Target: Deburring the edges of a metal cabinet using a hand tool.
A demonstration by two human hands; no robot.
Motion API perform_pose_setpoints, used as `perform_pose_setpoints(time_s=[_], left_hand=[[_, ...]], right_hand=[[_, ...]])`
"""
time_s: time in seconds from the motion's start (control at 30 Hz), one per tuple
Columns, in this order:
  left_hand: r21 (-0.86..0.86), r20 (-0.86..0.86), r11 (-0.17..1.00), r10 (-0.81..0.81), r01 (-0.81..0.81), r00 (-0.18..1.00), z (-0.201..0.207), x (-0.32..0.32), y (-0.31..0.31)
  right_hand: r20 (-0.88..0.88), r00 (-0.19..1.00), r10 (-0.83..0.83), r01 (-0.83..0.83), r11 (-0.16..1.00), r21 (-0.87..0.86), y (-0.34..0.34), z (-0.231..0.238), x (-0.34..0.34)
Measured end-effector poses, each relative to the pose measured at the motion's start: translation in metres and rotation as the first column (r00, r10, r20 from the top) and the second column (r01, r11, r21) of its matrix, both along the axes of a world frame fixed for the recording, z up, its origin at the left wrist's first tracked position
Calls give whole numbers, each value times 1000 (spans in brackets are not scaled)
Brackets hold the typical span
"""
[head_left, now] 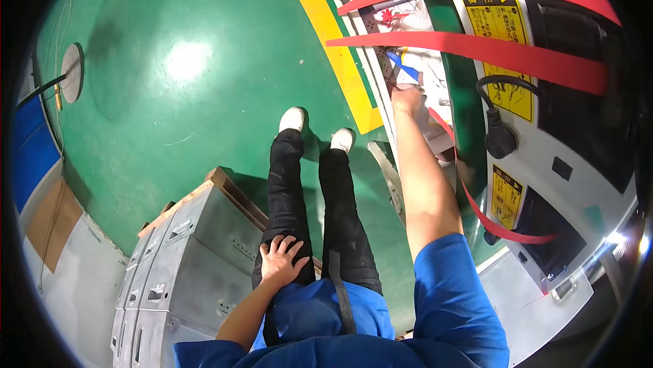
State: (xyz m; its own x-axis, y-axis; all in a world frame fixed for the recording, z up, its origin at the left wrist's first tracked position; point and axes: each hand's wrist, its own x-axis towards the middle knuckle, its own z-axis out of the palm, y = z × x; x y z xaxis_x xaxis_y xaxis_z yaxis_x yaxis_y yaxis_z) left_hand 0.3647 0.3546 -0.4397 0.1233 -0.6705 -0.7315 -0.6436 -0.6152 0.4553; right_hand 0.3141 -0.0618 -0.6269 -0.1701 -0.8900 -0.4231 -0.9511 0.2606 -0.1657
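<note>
Green floor, yellow stripe

The glossy green floor (170, 96) carries a yellow stripe (326, 28) at upper centre and stacked grey metal boxes (183, 259) at lower left.

A factory or industrial workshop floor is shown. The glossy green painted concrete floor (170, 62) is marked with a broad yellow boundary stripe (326, 28) that runs along the foot of a large white and dark green machine housing (544, 157). Yellow warning labels (500, 21) are fixed to that housing, and a black power cable with a plug (498, 138) hangs against it. Grey moulded metal casings (183, 259) are stacked on a wooden pallet (231, 191) on the floor.
</note>
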Motion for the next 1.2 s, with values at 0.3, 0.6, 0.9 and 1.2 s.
perform_pose_setpoints(time_s=[0.3,0.6,0.9,1.2], left_hand=[[16,-15,1000,11,-11,1000,-2,3,3],[12,-28,999,38,-38,999,-4,6,3],[27,-16,1000,3,-3,1000,-4,7,4],[69,-19,998,1,0,1000,-3,6,1]], right_hand=[[53,998,22,-24,999,36,0,-6,-2],[183,983,5,-13,999,43,-4,-25,-11],[267,961,-68,86,995,-59,-3,-28,-15],[596,708,-379,242,923,300,17,48,-24]])
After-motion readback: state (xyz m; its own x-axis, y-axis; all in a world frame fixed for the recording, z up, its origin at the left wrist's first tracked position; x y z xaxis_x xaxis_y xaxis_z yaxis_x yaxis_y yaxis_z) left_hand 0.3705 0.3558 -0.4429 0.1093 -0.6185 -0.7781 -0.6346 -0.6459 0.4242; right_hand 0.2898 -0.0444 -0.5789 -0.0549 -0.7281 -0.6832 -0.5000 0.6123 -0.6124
